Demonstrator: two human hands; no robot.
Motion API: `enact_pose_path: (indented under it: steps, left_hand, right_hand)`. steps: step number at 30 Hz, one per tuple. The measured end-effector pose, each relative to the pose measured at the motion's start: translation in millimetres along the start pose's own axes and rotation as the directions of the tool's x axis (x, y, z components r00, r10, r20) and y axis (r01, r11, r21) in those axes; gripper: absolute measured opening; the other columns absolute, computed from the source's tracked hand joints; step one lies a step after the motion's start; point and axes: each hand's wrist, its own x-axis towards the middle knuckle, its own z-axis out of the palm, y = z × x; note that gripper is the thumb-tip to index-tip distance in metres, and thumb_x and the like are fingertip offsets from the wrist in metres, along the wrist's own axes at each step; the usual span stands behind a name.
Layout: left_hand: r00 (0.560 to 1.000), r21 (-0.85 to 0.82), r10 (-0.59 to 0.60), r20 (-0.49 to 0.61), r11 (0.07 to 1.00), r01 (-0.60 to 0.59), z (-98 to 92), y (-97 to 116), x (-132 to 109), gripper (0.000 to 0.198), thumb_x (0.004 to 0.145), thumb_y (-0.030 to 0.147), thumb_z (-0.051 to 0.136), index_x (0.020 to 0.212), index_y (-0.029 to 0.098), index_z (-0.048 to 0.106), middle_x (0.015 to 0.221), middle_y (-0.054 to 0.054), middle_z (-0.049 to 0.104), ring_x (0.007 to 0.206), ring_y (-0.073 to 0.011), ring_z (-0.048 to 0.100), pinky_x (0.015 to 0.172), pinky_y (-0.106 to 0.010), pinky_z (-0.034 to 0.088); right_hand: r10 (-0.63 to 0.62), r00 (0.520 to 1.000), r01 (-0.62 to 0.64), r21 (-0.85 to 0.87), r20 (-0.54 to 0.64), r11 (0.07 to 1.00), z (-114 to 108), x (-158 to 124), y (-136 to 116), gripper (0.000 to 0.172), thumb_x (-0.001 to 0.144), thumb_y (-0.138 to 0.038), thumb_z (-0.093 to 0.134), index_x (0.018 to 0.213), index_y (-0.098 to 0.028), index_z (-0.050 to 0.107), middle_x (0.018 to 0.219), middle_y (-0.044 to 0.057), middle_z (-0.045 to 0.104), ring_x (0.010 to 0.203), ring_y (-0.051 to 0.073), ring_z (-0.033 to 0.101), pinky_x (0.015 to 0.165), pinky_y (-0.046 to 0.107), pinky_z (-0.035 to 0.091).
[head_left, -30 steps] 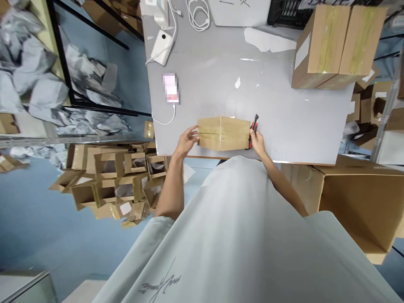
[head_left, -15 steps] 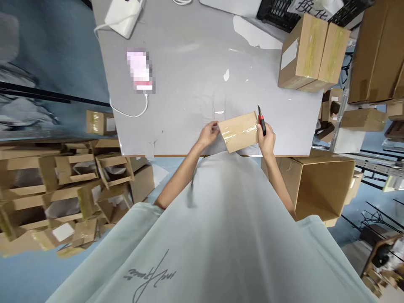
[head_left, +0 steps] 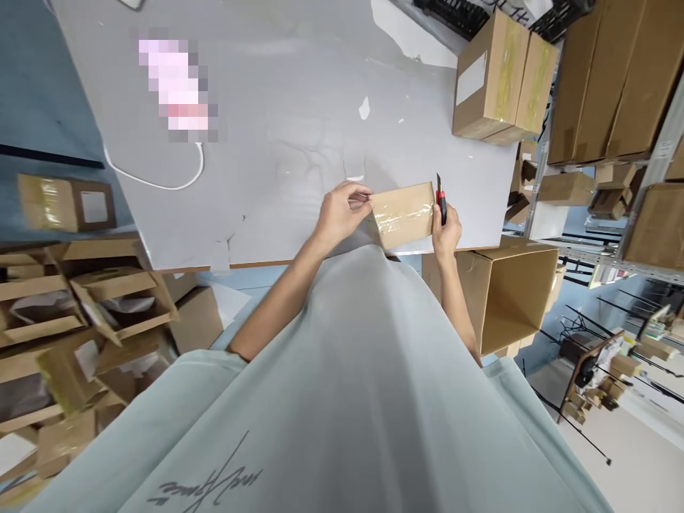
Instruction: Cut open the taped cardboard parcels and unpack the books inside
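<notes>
A small taped cardboard box point(head_left: 405, 212) lies at the near edge of the grey table point(head_left: 299, 135). My left hand point(head_left: 340, 212) is closed on the box's left end, fingers curled over the top edge. My right hand point(head_left: 447, 229) presses against the box's right end and grips a red and black utility knife point(head_left: 441, 200), its blade pointing away from me. Clear tape shines across the box top.
A larger taped carton point(head_left: 499, 77) stands at the table's far right. A phone point(head_left: 174, 89) with a white cable point(head_left: 154, 178) lies at the far left. An open carton point(head_left: 513, 299) sits below the table's right edge. Opened boxes point(head_left: 80, 306) pile up on the floor at left; shelves with cartons point(head_left: 609, 92) stand at right.
The view swung right and closer. The box turned from its creased, open-looking side to a taped face. My left hand shifted onto its upper left corner; the right kept the knife.
</notes>
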Motion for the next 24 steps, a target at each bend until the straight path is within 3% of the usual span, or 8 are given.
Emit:
enact_pose_path:
  steps: [3,7,12,18,24]
  left_hand:
    - [1.000,-0.013,0.004,0.006,1.000,-0.004,0.4,-2.5,2.5,0.027,0.093,0.026,0.073,0.119,0.022,0.081,0.131,-0.007,0.078,0.114,-0.0253,0.078,0.110,-0.046,0.068]
    - [1.000,-0.034,-0.002,0.020,0.999,0.003,3.0,-6.4,4.0,0.029,0.094,0.026,0.073,0.122,0.022,0.081,0.132,-0.007,0.077,0.119,-0.0270,0.076,0.113,-0.047,0.067]
    - [1.000,-0.041,0.004,0.027,0.999,-0.003,7.7,-10.2,2.7,0.031,0.095,0.032,0.078,0.125,0.023,0.081,0.132,-0.007,0.076,0.123,-0.0294,0.075,0.115,-0.050,0.066]
    - [0.998,-0.079,0.017,0.062,0.997,-0.012,3.0,-16.9,4.9,0.032,0.095,0.034,0.080,0.126,0.024,0.083,0.132,-0.007,0.076,0.123,-0.0305,0.076,0.117,-0.053,0.065]
    - [0.996,-0.114,0.019,0.084,0.993,-0.010,1.3,-24.2,8.1,0.033,0.095,0.033,0.081,0.126,0.024,0.084,0.131,-0.007,0.077,0.125,-0.0314,0.076,0.119,-0.055,0.064]
  right_hand:
    - [0.019,0.999,-0.020,-0.022,-0.042,1.000,-13.8,-20.0,-12.0,0.068,0.120,-0.055,0.023,0.164,-0.018,0.061,0.144,0.024,0.073,0.137,0.037,0.072,0.112,0.050,0.058]
    - [0.008,0.998,-0.005,-0.056,0.056,0.998,-25.2,-50.9,-28.8,0.069,0.121,-0.057,0.023,0.164,-0.021,0.061,0.147,0.023,0.075,0.135,0.039,0.075,0.109,0.049,0.061]
    - [-0.037,0.978,0.045,-0.037,0.206,0.998,-20.2,-79.4,-43.5,0.066,0.121,-0.061,0.025,0.159,-0.025,0.066,0.131,0.016,0.084,0.122,0.035,0.081,0.098,0.042,0.064]
    - [-0.028,0.958,0.016,0.044,0.285,0.999,-14.8,-98.8,-59.4,0.063,0.121,-0.057,0.030,0.168,-0.026,0.058,0.127,0.014,0.086,0.115,0.032,0.084,0.099,0.042,0.065]
    - [-0.084,0.927,0.087,0.009,0.366,0.996,-18.5,-99.3,-78.9,0.060,0.121,-0.049,0.034,0.177,-0.033,0.046,0.159,0.008,0.074,0.135,0.033,0.078,0.106,0.043,0.065]
